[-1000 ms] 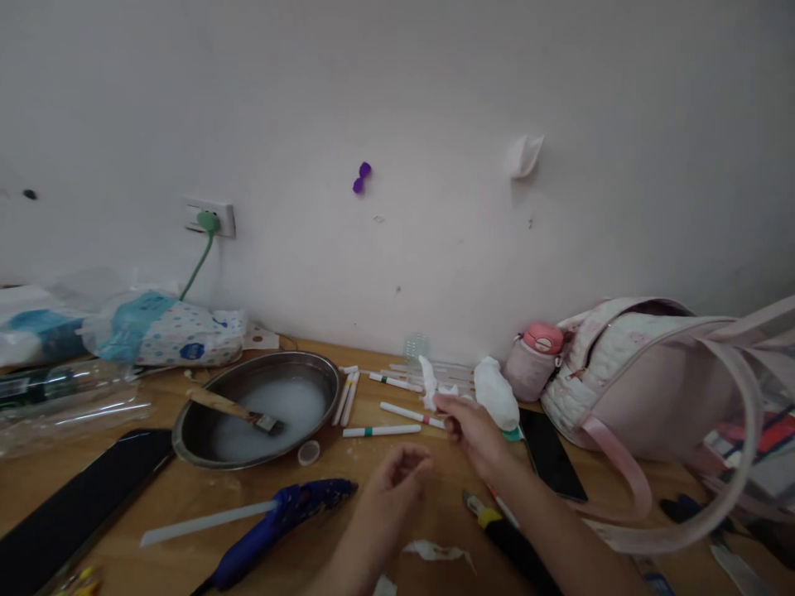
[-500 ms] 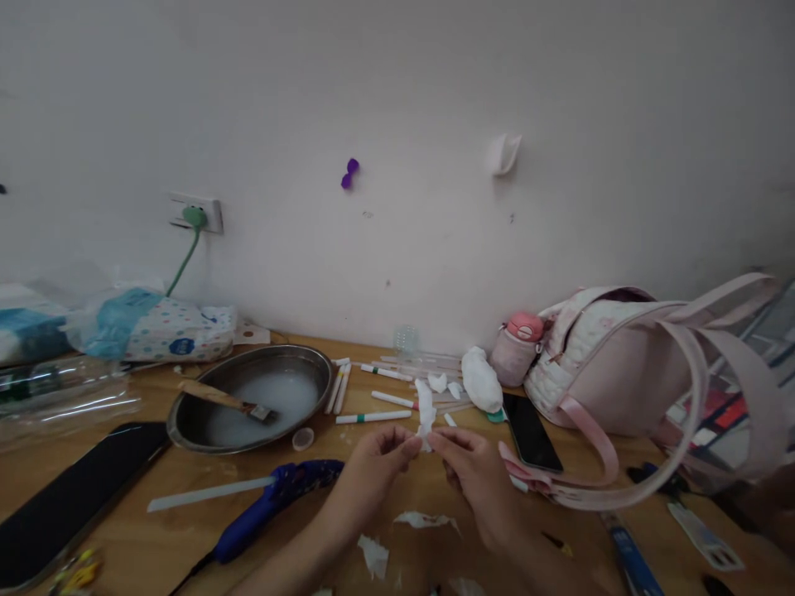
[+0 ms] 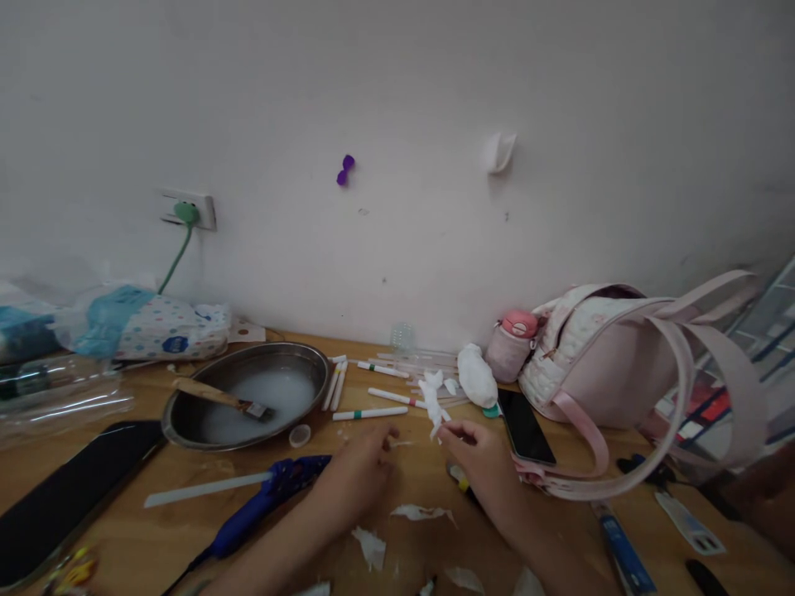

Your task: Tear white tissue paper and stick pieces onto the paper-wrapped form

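My right hand (image 3: 477,451) is closed, pinching the lower end of a crumpled strip of white tissue (image 3: 433,396) between thumb and forefinger. The strip stands up from the fingertips in front of several markers. To its left, my left hand (image 3: 363,459) is apart from the tissue, loosely curled, with a small gap between thumb and fingers and nothing visible in it. A torn tissue piece (image 3: 422,513) and another scrap (image 3: 371,548) lie on the table between my forearms. Behind the strip rests a white wrapped bundle (image 3: 477,377).
A metal basin (image 3: 248,439) of cloudy liquid holds a brush (image 3: 217,395). Near my left forearm lies a blue glue gun (image 3: 254,513). A green-banded marker (image 3: 370,414), a phone (image 3: 527,426), a pink bottle (image 3: 513,348) and a pink bag (image 3: 609,372) are around.
My left hand has let go of the tissue strip and moved left and slightly down. My right hand still holds the strip, which is now more crumpled. A dark-and-yellow item shows beside my right hand.
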Tool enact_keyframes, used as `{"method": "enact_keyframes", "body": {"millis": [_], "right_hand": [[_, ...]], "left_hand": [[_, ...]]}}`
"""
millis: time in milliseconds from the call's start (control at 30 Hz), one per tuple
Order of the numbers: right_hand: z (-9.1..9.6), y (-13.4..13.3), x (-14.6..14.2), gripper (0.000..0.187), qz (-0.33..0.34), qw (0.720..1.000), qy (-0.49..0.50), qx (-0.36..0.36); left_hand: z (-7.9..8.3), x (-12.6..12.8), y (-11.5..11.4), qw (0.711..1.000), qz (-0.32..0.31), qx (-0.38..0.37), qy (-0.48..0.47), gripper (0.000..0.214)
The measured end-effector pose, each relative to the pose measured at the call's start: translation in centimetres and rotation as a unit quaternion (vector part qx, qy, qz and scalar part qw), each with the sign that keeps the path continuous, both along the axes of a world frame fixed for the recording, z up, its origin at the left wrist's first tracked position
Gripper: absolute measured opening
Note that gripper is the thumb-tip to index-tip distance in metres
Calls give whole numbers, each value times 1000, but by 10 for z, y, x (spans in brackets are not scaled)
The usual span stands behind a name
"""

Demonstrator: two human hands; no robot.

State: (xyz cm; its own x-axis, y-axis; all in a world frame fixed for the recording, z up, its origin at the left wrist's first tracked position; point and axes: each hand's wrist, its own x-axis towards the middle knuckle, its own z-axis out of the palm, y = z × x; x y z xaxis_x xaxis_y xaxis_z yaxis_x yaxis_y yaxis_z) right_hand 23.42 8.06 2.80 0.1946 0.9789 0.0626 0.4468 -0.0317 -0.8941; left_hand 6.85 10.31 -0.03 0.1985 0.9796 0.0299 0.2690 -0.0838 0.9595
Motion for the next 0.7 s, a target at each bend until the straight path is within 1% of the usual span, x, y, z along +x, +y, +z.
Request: {"method": "enact_keyframes", "body": {"millis": [67, 167, 233, 300, 367, 500, 600, 700], "right_hand": [[1, -3, -4, 22, 4, 999, -49, 11], [2, -8, -13, 19, 18, 995, -99, 23], [2, -11, -18, 19, 26, 993, -109, 27], [3, -13, -21, 20, 34, 994, -98, 26], [3, -14, -21, 23, 42, 997, -66, 18], [2, -11, -18, 29, 70, 996, 45, -11], [1, -10, -16, 31, 92, 986, 127, -48], [1, -11, -15, 30, 108, 970, 200, -83]], "left_hand": [[3, 2, -3, 1000, -14, 5, 5, 16], [10, 10, -8, 999, -40, 4, -14, 25], [13, 14, -10, 999, -41, 8, -35, 27], [13, 16, -10, 998, -31, 10, -61, 25], [12, 15, -8, 995, -29, 5, -93, 24], [10, 12, -2, 983, -53, -21, -172, 27], [7, 13, 0, 971, -70, -39, -227, 29], [2, 15, -2, 956, -91, -64, -273, 30]]}}
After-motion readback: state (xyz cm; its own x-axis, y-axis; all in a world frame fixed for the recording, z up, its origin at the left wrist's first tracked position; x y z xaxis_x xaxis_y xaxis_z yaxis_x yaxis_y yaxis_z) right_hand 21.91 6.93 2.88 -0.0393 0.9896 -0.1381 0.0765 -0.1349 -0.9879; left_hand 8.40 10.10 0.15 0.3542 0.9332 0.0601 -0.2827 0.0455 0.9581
